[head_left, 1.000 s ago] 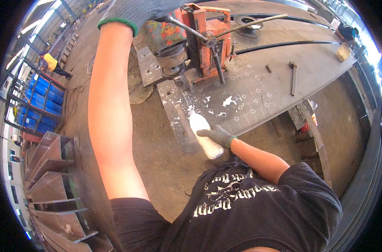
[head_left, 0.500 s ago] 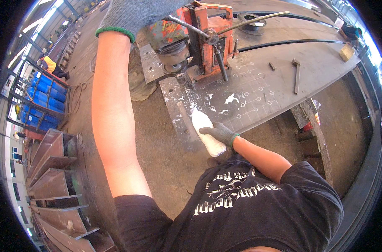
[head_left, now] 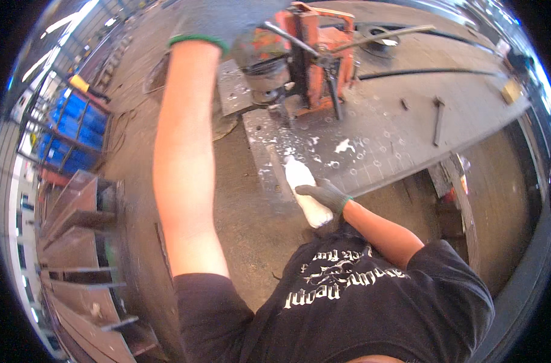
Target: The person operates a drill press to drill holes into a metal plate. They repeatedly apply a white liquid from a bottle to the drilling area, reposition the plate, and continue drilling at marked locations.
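Near the drill (head_left: pixel 316 75), the right hand (head_left: pixel 325 197) grips a bottle (head_left: pixel 299 175)

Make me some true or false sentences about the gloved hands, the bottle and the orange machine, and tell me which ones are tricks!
1. The left hand and the right hand both wear gloves with green cuffs. True.
2. The right hand holds a white bottle. True.
3. The left hand is down beside the bottle. False: it is up near the orange machine.
4. White patches mark the gray metal plate. True.
5. Nothing in the picture is blue. False: there are blue containers on the left side.
6. The bottle lies on the floor. False: it is in the right hand.
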Demonstrator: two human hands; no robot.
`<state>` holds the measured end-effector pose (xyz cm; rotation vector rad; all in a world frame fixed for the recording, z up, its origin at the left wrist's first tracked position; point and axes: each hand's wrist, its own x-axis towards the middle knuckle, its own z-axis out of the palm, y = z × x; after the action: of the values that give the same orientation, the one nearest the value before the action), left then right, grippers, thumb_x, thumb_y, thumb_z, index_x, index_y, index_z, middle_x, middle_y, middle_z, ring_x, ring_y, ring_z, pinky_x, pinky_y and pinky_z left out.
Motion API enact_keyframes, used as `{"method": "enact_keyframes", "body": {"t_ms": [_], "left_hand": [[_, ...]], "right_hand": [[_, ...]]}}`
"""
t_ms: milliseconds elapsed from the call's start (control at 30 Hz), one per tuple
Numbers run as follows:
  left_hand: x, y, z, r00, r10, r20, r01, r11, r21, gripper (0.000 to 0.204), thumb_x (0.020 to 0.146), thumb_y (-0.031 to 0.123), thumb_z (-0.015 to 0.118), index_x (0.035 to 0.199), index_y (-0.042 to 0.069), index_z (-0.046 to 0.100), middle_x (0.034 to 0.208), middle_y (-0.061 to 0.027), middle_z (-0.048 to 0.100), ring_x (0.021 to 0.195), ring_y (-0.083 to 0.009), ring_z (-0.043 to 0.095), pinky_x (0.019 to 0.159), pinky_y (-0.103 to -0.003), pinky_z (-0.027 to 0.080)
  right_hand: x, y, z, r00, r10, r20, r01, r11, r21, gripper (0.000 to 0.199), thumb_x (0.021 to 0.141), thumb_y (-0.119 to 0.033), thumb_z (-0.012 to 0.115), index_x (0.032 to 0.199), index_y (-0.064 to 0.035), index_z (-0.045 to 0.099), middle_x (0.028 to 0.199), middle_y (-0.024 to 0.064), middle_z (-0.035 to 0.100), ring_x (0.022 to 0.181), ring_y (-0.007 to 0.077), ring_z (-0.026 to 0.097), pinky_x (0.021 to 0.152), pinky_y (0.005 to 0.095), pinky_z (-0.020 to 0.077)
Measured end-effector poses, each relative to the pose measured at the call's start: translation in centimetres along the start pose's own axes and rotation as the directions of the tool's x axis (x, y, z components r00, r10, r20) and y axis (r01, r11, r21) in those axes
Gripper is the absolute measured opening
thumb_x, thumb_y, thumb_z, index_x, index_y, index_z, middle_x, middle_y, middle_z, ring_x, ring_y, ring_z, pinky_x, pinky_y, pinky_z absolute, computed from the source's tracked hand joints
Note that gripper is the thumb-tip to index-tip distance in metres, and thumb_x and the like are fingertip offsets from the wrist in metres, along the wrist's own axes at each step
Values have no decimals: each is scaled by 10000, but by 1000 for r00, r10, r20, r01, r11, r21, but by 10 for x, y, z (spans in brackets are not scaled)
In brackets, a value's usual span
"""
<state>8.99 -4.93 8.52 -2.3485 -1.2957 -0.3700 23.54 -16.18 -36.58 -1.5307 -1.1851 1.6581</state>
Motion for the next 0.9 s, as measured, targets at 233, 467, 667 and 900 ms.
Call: {"method": "enact_keyframes", "body": {"t_ms": [233, 467, 667, 900], "left_hand": [[26, -15, 35, 996, -60, 73, 62, 998, -26, 415, 1024, 437, 574, 950, 85, 780, 926, -168, 756, 906, -275, 756, 822, -417, 609], [33, 5, 78, 914, -198, -353, 165, 979, -123, 592, 950, 604, 507, 918, 118, 845, 889, -173, 787, 829, -380, 773, 805, -505, 609], [42, 14, 66, 888, -392, -238, 367, 919, -144, 515, 911, 550, 584, 935, 105, 842, 947, -193, 791, 906, -372, 778, 838, -493, 610], [48, 29, 69, 806, -566, -173, 558, 824, -97, 507, 929, 525, 613, 1049, 80, 824, 1018, -220, 782, 1002, -370, 764, 893, -481, 601]], "right_hand": [[1, 9, -18, 999, 41, 14, -43, 979, 199, 680, 905, -381, 806, 1373, 69, 604, 1134, 131, 728, 925, 206, 711, 798, 360, 598], [20, 15, -49, 989, 13, 146, -45, 975, 218, 618, 922, -344, 801, 1346, 57, 597, 1054, 117, 727, 844, 223, 725, 738, 371, 607], [37, 13, -85, 975, 13, 222, -51, 985, 167, 643, 907, -361, 808, 1362, 38, 592, 1099, 130, 728, 840, 233, 727, 750, 379, 612], [32, -2, -111, 966, -64, 252, 54, 997, 47, 643, 891, -379, 815, 1333, 50, 633, 1100, 162, 750, 910, 238, 738, 787, 381, 604]]}}
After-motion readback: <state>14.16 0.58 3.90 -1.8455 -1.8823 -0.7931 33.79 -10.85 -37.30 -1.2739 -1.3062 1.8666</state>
